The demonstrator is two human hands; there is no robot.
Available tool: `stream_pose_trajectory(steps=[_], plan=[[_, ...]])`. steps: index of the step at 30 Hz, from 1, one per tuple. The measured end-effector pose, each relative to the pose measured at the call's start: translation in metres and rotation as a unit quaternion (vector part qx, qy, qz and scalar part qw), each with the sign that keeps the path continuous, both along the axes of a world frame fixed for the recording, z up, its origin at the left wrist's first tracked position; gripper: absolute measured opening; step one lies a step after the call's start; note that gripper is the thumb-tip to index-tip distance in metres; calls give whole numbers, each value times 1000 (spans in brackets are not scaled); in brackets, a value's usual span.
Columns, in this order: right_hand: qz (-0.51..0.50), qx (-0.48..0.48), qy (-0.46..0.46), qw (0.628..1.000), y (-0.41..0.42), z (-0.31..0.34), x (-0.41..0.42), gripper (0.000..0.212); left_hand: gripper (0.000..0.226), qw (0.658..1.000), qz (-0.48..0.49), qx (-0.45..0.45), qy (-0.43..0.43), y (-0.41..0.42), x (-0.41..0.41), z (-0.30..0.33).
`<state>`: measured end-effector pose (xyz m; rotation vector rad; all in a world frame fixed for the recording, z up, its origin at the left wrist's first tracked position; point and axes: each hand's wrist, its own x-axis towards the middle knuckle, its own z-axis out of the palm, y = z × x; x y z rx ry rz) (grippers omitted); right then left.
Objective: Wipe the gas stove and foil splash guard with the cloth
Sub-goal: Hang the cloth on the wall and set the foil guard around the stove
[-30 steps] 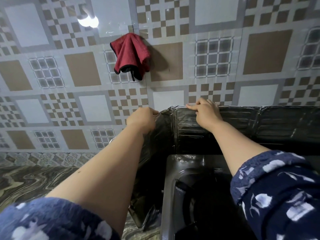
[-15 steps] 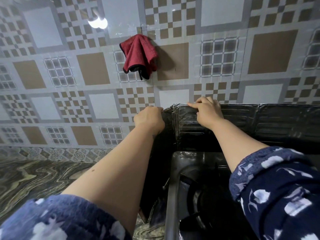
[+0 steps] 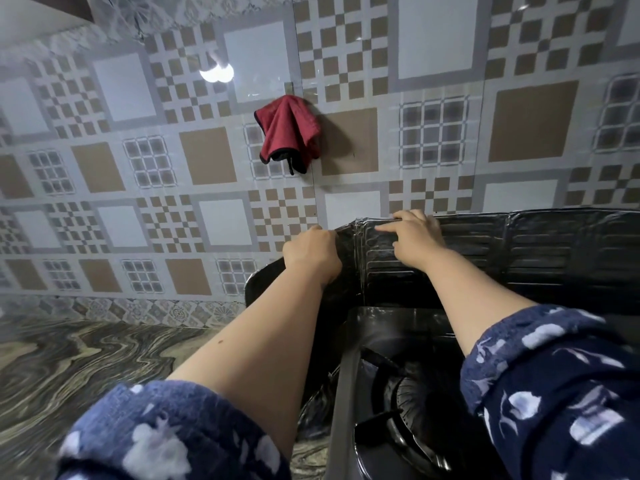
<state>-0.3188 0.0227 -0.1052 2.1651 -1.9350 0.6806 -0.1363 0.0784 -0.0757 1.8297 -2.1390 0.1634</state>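
Observation:
A dark foil splash guard point(image 3: 540, 247) stands folded around the back and left side of the black gas stove point(image 3: 384, 393). My left hand point(image 3: 311, 252) grips the top edge of the guard's left panel near the fold. My right hand point(image 3: 414, 233) pinches the top edge of the back panel just right of the fold. A red cloth point(image 3: 287, 133) with black trim hangs from a hook on the tiled wall, above and left of both hands. A burner grate shows at the stove's near end.
The patterned tile wall point(image 3: 519, 133) rises close behind the guard. A marbled grey-brown countertop point(image 3: 69, 368) spreads to the left of the stove. A lamp's reflection point(image 3: 216, 72) glares on the tiles.
Both hands keep their hold on the guard's top edge. The camera has shifted so the wall, cloth and guard sit lower and further right in view.

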Motion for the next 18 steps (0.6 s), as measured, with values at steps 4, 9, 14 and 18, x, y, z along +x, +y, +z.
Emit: stream_pose_trajectory(steps=[4,9,14,18], plan=[[-2,15,3,1000,-1,2,-3,60,52,1000,5,16,-12,8,4,4],[-8,50,-11,999,-10,-5,-15,65,42,999,20,16,-26,8,8,4],[-13,-4,-4,1000,-13,-10,-25,63,53,999,33,19,-32,10,14,3],[-8,-41,-31,999,-22,-8,-37,55,54,999,28,16,-13,6,22,1]])
